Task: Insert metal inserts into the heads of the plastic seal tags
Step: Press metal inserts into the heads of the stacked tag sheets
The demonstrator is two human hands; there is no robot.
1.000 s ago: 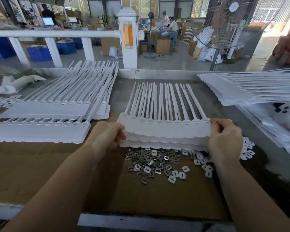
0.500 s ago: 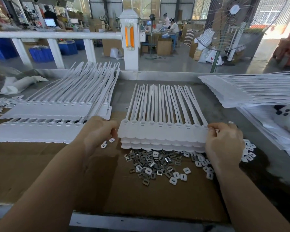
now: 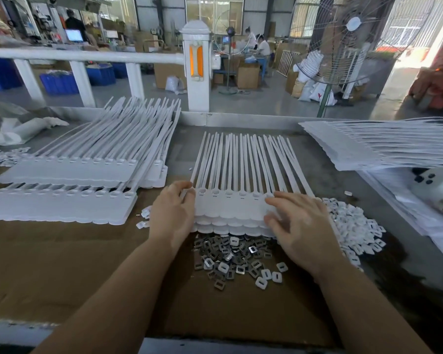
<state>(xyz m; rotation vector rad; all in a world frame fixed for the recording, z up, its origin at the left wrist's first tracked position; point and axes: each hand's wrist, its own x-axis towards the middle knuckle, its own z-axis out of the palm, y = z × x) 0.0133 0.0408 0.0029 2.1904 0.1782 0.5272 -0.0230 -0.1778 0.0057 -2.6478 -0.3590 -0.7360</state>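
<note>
In the head view, a stack of white plastic seal tags point(image 3: 230, 213) lay at the middle of the table point(image 3: 241, 123), on a brown cardboard sheet point(image 3: 62, 264). Each layer was a flat moulded strip with a scalloped near edge, a row of small square sockets along the heads, and long thin tails fanning away from the person.

Just in front of the stack sat a loose heap of metal inserts point(image 3: 230, 256), small grey square frames with a shiny face, mixed with a few white square caps. A larger pile of white caps point(image 3: 353, 226) lay to the right of the stack.

The left hand point(image 3: 173, 215) came in from below with the forearm bare. Its fingers were curled round the left end of the stack, with the fingertips on the top strip.

The right hand point(image 3: 299, 226) lay palm down over the right end of the stack. Its fingers were spread and almost straight, resting flat on the top strip and gripping nothing.

More tag strips point(image 3: 69, 190) were piled flat to the left. Another stack point(image 3: 384, 146) was at the right. A white railing point(image 3: 87, 56) and a wire-caged fan point(image 3: 343, 39) stood beyond the table.
</note>
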